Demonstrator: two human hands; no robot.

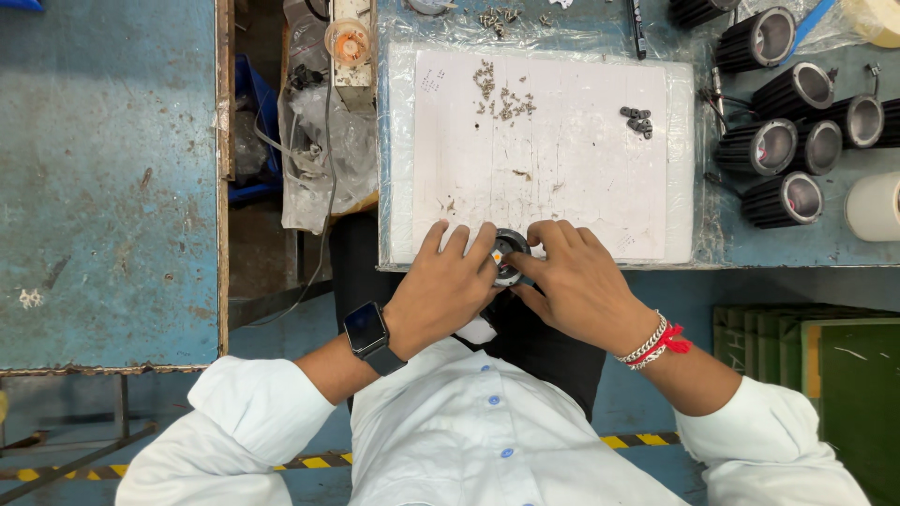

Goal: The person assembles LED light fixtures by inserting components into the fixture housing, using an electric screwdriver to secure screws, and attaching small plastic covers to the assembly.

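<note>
Both hands meet at the near edge of a white foam pad (581, 178) wrapped in clear plastic. My left hand (441, 290), with a dark smartwatch on the wrist, cups a small round black lamp housing (507, 254) from the left. My right hand (577, 281), wearing a bead bracelet and a red thread, pinches the same housing from the right, fingertips at its rim. A small orange part shows inside the housing. Most of its body is hidden by my fingers.
Small screws (502, 98) lie scattered on the pad and a few dark washers (637, 122) sit at its right. Several black finned lamp housings (783, 145) lie at the right, with tape rolls (874, 206). A blue metal table (103, 169) stands at the left, green boards (825, 375) at the lower right.
</note>
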